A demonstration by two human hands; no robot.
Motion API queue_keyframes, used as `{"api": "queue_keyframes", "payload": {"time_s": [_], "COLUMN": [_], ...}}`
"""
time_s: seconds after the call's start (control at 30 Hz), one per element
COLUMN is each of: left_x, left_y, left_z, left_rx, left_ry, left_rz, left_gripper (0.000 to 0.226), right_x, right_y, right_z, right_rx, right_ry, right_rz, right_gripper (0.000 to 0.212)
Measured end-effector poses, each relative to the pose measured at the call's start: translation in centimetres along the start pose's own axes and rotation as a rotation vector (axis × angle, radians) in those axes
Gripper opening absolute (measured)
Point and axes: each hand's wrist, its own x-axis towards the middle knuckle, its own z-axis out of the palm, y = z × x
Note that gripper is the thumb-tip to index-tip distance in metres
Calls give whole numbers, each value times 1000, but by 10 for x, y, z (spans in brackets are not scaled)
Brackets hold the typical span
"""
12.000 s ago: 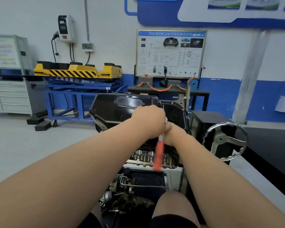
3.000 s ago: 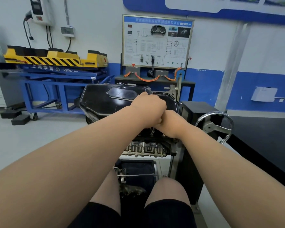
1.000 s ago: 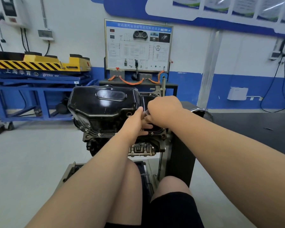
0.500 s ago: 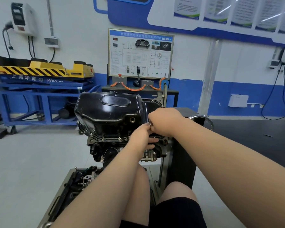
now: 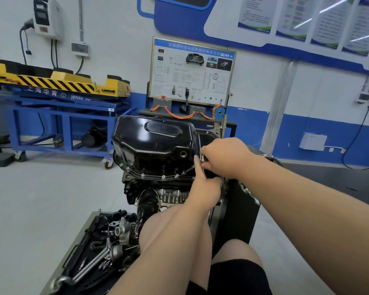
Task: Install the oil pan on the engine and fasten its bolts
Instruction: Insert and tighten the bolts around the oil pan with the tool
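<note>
The glossy black oil pan (image 5: 153, 145) sits on top of the upturned engine (image 5: 170, 198), with small bolts (image 5: 163, 177) along its front flange. My right hand (image 5: 224, 158) grips the metal head of a socket wrench (image 5: 202, 159) at the pan's right front corner. A thin dark shaft (image 5: 188, 170) runs from there down to a flange bolt. My left hand (image 5: 205, 185) reaches up from below. Its index finger lies along the shaft and touches the wrench head, and its other fingers curl beneath my right hand.
A tray of loose engine parts (image 5: 107, 241) lies on the floor at lower left, beside my knees. The black engine stand (image 5: 237, 220) with its chrome handwheel (image 5: 251, 193) is just right of the engine. A blue cart (image 5: 62, 116) and a training panel (image 5: 192, 71) stand at the wall.
Both hands stay together at the pan's right front corner. The view has drawn back and tilted down, bringing the parts tray into sight. My left index finger now points up against the wrench head.
</note>
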Motion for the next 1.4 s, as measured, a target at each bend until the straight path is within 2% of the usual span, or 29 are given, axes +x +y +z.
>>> {"api": "queue_keyframes", "payload": {"time_s": [0.17,0.53,1.4], "left_x": [-1,4,-4], "left_y": [3,-1,6], "left_z": [-7,-16,-20], "left_rx": [76,-14,-52], "left_ry": [-25,-16,-9], "left_rz": [-70,46,38], "left_gripper": [99,100,100], "right_x": [3,10,13], "right_y": [-8,-21,-27], "right_z": [11,-7,-15], "right_rx": [28,-83,-120], "right_ry": [-28,-19,-33], "right_rz": [47,29,-4], "right_gripper": [26,26,25]}}
